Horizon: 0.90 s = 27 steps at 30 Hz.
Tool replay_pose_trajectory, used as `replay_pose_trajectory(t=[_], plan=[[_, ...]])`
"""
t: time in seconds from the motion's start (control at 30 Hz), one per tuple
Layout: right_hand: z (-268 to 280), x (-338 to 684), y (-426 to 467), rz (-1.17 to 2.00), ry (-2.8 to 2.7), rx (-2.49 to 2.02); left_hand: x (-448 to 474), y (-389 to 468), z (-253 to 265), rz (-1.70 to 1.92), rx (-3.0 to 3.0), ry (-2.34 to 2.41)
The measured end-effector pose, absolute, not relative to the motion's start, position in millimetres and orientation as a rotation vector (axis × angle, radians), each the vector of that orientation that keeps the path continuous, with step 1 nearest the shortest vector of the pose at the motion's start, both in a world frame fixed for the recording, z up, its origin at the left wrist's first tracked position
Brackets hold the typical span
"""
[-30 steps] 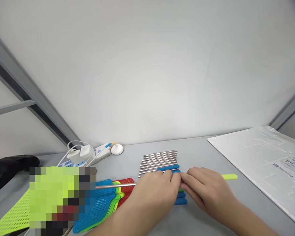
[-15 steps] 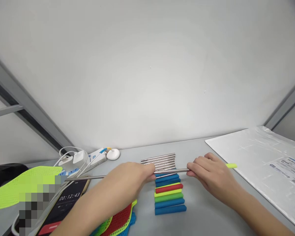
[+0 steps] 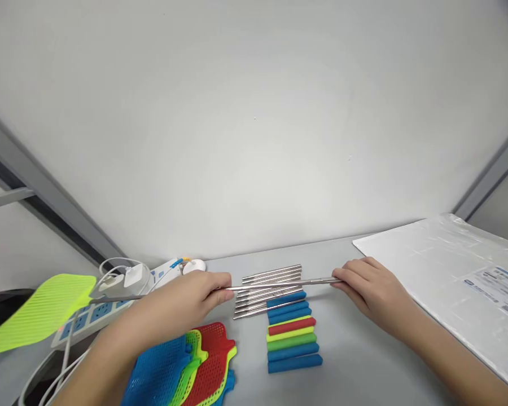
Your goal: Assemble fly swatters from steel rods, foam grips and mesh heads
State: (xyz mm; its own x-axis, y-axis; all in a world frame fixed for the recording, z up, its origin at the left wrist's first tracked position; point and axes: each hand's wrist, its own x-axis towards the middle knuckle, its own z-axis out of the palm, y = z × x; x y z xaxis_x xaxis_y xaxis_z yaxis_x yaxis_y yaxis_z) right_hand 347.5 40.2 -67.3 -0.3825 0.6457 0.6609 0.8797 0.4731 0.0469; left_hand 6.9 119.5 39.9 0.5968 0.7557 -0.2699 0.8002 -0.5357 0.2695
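A fly swatter with a yellow-green mesh head [image 3: 42, 313] and a thin metal rod [image 3: 279, 285] stretches across in front of me. My left hand [image 3: 209, 290] pinches the rod left of centre. Around the rod's right end my right hand [image 3: 366, 282] is closed, and the handle there is hidden by the fingers. Beneath the rod lie several loose metal rods [image 3: 266, 276] side by side. Just below them is a column of handle sleeves [image 3: 292, 341] in blue, red, yellow and green. Loose mesh swatter heads [image 3: 209, 361] overlap near my left forearm.
A white power strip [image 3: 99, 318] with plugged-in chargers and cables stands at the left, partly behind my arm. Beside it is a round white object [image 3: 195, 265]. A flat, plastic-wrapped white package [image 3: 436, 270] lies at the right, and a wall rises behind the table.
My left hand has moved left along the rod, uncovering more of the loose rods. The right hand has shifted slightly right. The phone with a timer is no longer visible; more swatter heads show.
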Motion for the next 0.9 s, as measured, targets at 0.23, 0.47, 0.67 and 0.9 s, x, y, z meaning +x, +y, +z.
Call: replay_pose_trajectory(t=[0.23,0.47,0.67,0.9], plan=[[-64.4,327.7,27.6,-0.595,-2.099,-1.212,49.2,83.2,26.5,-0.031,2.631,1.174],[-69.4,307.3,24.7,-0.504,-2.150,-1.145,84.9,62.5,7.1,-0.137,2.926,1.099],[-73.0,320.8,29.4,-0.569,-2.276,-1.108,89.6,60.4,2.6,-0.202,2.837,1.114],[-68.6,368.8,44.9,-0.800,-2.193,-1.193,44.9,83.9,31.7,-0.118,2.663,1.203]])
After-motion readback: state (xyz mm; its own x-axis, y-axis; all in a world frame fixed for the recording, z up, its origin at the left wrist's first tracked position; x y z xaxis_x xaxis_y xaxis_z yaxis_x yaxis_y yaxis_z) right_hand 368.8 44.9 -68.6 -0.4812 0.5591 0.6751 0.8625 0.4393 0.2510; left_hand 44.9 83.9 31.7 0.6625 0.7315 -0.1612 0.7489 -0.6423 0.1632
